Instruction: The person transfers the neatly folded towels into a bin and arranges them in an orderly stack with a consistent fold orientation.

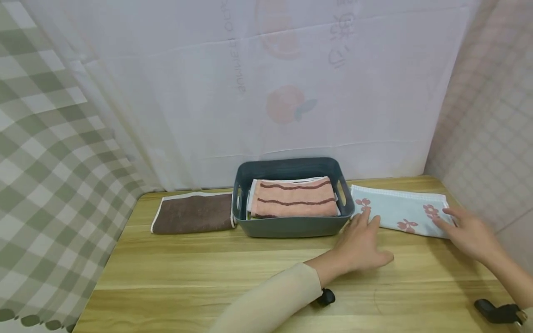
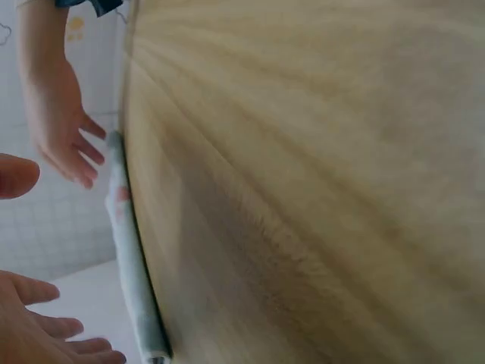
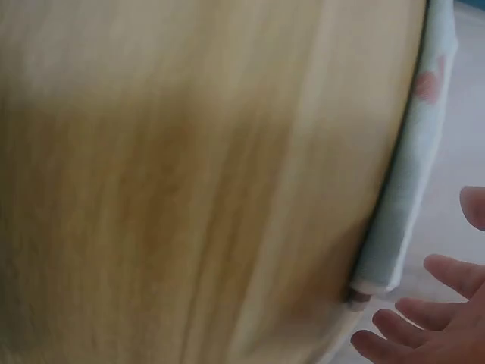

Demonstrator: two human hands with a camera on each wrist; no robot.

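Note:
A folded light blue towel with pink flowers (image 1: 391,210) lies on the wooden table, right of a dark grey-blue basket (image 1: 287,227). My left hand (image 1: 361,243) reaches toward the towel's left end, fingers spread and thumb apart. At the towel's right end is my right hand (image 1: 470,233), its fingers extended near the edge. Both wrist views show loosely spread fingers, holding nothing; the towel's edge (image 2: 132,258) appears beside the left hand, and the right hand's fingers (image 3: 424,312) are close to the towel's end.
Inside the basket lies a folded pink towel with dark wavy stripes (image 1: 295,198), on other cloth. A folded brown towel with white edging (image 1: 193,212) sits left of the basket. White cloth (image 1: 187,115) hangs behind the table, and checked cloth (image 1: 54,162) hangs at the left.

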